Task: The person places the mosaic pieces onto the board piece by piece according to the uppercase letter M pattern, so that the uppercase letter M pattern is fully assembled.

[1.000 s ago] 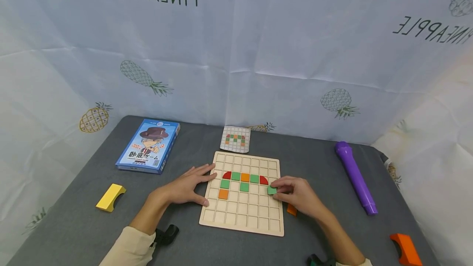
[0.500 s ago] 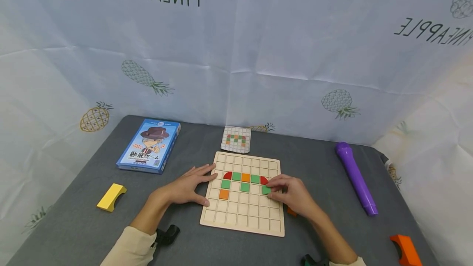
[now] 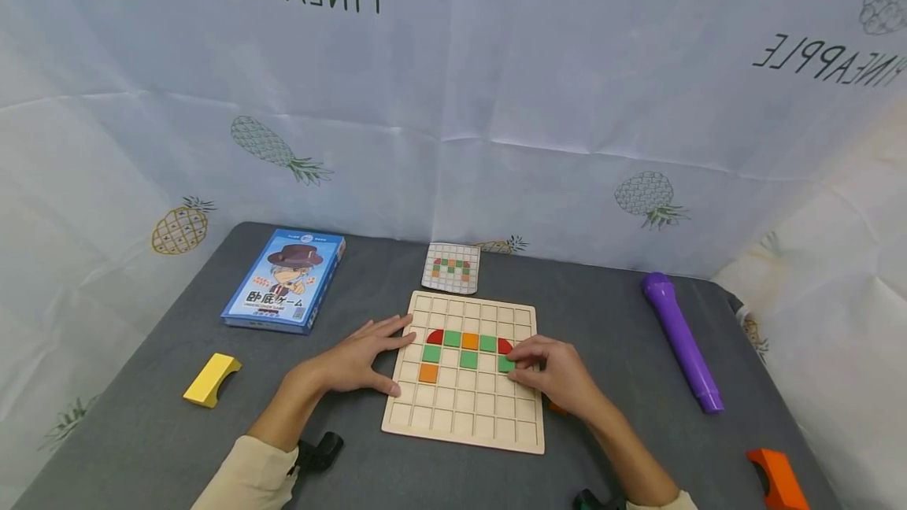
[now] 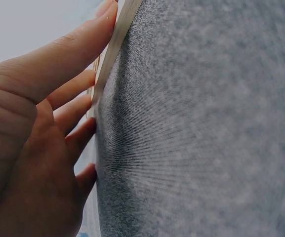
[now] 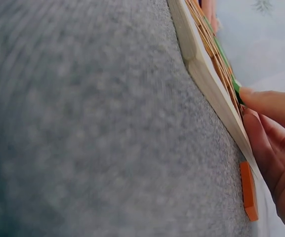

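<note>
A wooden grid board [image 3: 460, 415] lies on the table with red, green and orange tiles in its cells. My right hand [image 3: 556, 372] pinches a green square tile [image 3: 506, 364] just below the red quarter-round tile [image 3: 505, 346] on the right. In the right wrist view the thumb [image 5: 273, 106] meets the green tile [image 5: 237, 90], low over the cells. My left hand [image 3: 357, 360] is spread along the board's left edge, fingertips and thumb touching it. The left wrist view shows that thumb [image 4: 68, 54] against the board's side [image 4: 116, 42].
A pattern card [image 3: 450, 267] lies behind the board. An orange tile [image 5: 249, 190] rests beside the board's right edge, partly hidden by the right hand in the head view. Farther out are a blue game box [image 3: 283, 282], yellow block [image 3: 211, 380], purple microphone-shaped object [image 3: 682, 341] and orange block [image 3: 779, 478].
My right hand has moved left with the green tile, from the board's right-edge column to the cell under the red quarter-round tile. The left hand has stayed in place.
</note>
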The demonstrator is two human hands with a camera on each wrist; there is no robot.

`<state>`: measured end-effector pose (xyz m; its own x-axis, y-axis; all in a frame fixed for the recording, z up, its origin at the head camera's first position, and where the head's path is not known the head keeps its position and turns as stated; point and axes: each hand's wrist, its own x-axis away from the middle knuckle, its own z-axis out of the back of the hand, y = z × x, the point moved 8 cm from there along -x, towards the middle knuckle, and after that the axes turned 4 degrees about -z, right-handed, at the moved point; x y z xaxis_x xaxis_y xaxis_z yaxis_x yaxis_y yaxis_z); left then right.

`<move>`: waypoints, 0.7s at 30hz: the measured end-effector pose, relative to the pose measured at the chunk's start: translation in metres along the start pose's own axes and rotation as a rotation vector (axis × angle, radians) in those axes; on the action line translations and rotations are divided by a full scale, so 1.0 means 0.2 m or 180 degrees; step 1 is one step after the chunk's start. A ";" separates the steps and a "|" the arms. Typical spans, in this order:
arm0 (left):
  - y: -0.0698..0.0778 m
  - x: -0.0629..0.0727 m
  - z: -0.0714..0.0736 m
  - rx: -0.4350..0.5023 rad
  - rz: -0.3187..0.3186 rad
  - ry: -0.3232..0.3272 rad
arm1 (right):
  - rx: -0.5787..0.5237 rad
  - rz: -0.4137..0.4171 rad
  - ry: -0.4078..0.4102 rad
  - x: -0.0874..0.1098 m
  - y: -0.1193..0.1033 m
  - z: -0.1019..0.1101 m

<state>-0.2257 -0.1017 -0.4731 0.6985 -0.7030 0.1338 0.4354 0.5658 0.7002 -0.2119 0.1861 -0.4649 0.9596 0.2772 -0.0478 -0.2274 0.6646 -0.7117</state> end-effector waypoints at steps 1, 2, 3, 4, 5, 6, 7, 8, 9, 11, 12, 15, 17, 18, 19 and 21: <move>0.00 0.00 0.00 0.0001 -0.0001 0.0001 | 0.0012 -0.0009 0.0000 0.00 0.00 0.00; 0.00 0.00 0.00 0.0003 0.0001 0.0004 | 0.0015 -0.0016 0.0000 0.00 0.00 -0.01; 0.00 0.00 0.00 0.0007 0.0001 0.0005 | 0.0017 -0.0023 -0.0002 0.00 0.00 -0.01; 0.00 0.00 0.00 0.0003 0.0004 0.0005 | 0.0012 -0.0034 -0.0009 -0.01 0.00 -0.01; 0.00 0.00 0.00 0.0008 0.0005 0.0007 | 0.0009 -0.0045 -0.0013 -0.01 0.00 -0.02; 0.00 0.00 0.00 0.0008 0.0008 0.0008 | 0.0002 -0.0049 -0.0018 -0.01 0.00 -0.02; 0.00 0.00 0.00 0.0008 0.0012 0.0008 | -0.0001 -0.0058 -0.0024 -0.01 0.00 -0.02; 0.00 0.00 0.00 0.0008 0.0016 0.0008 | -0.0001 -0.0069 -0.0026 -0.01 0.00 -0.02; 0.00 0.00 0.00 0.0008 0.0019 0.0008 | -0.0005 -0.0083 -0.0030 -0.01 0.00 -0.02; 0.00 0.00 0.00 0.0012 0.0024 0.0012 | 0.0000 -0.0099 -0.0029 -0.01 0.00 -0.02; 0.00 0.00 0.00 0.0013 0.0030 0.0012 | 0.0004 -0.0096 -0.0029 -0.01 0.00 -0.02; 0.00 0.00 0.00 0.0010 0.0047 0.0015 | 0.0024 -0.0083 -0.0030 -0.01 0.00 -0.03; 0.00 0.00 0.00 0.0011 0.0058 0.0014 | 0.0042 -0.0070 -0.0028 -0.01 0.01 -0.03; 0.00 0.00 0.00 0.0010 0.0062 0.0014 | 0.0043 -0.0067 -0.0029 -0.01 0.01 -0.03; 0.00 0.00 0.00 0.0011 0.0064 0.0014 | 0.0050 -0.0063 -0.0028 -0.01 0.01 -0.03; 0.00 0.00 0.00 0.0010 0.0062 0.0014 | 0.0059 -0.0055 -0.0030 -0.01 0.00 -0.03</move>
<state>-0.2256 -0.1020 -0.4725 0.7094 -0.6899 0.1442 0.4199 0.5780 0.6997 -0.2127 0.1824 -0.4694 0.9618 0.2721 -0.0290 -0.2140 0.6820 -0.6993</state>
